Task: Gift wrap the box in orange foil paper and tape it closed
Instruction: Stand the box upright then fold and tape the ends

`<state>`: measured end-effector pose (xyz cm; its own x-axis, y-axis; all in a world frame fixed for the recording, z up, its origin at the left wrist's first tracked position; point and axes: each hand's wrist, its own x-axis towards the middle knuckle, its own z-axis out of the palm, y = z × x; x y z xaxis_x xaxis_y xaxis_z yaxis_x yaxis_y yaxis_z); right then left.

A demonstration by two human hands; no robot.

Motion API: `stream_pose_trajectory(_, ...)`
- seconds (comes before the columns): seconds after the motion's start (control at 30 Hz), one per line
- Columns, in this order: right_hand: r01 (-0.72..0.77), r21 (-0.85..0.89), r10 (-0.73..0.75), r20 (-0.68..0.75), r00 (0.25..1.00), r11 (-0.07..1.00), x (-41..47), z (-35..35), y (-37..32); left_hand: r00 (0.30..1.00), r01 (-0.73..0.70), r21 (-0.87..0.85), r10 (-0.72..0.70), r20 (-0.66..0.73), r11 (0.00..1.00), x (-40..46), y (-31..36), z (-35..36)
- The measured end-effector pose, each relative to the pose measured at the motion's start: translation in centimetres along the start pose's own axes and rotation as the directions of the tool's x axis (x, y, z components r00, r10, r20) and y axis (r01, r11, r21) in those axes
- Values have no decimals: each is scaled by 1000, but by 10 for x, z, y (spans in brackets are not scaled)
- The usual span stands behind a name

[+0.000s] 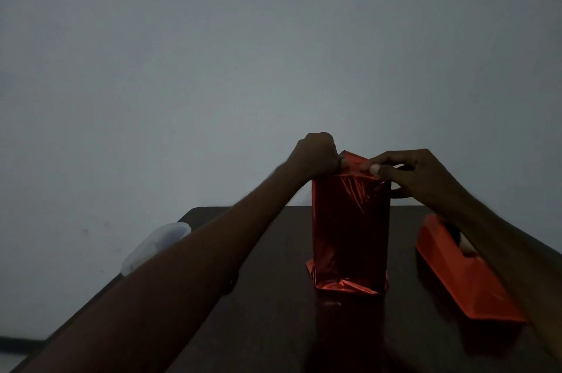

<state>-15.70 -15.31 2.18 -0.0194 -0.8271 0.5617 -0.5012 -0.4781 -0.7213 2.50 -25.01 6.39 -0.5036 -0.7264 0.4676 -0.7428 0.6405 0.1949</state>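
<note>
Two bare forearms reach forward from the bottom corners of a dim, underlit view, crossing a dark table (273, 327) toward its far middle. Standing upright there is the box (349, 226), tall and narrow, already sheathed in shiny orange foil (352, 164) that looks deep red in the low light. Loose foil spreads out in crumpled flaps around its base where it meets the table, and more foil rises in a peak above its top. Both hands work at that top end. Left hand (316, 156) is curled into a fist at the upper left corner of the box, its fingertips pinching the foil edge. Right hand (416, 172) comes in from the right, thumb and forefinger pinched together on the same raised foil, remaining fingers bent loosely behind; the two grips sit just beside each other. What lies under the peak of foil cannot be seen. To the right of the box, near but apart from it, an orange tape dispenser (456, 275) lies along the table, and the right forearm passes over it and hides part of its top, where a pale roll shows in a dark slot. At the left edge of the table a translucent white plastic container (152, 246) juts out past the rim, partly hidden behind the left forearm. Behind everything is a plain grey wall (273, 53).
</note>
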Motion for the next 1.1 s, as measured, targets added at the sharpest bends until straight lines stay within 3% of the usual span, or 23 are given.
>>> stream_pose_trajectory(0.23, -22, -56, 21, -17, 1000, 998, 5, 0, -3, 999, -18, -31, 18, -28, 999, 0, -5, 2)
stream_pose_trajectory(0.47, -186, 3, 186, -43, 982, 982, 10, -1, -12, 997, -26, -53, 22, -78, 998, -3, -4, 5)
stream_pose_trajectory(0.8, -317, -134, 321, 8, 947, 939, 21, -1, -32, 995, -10, -62, 4, -95, 998, -7, -2, 6)
stream_pose_trajectory(1.1, -234, -301, 250, 14, 968, 924, 21, 4, -33, 996, 8, -87, -16, -84, 996, -6, -3, 5)
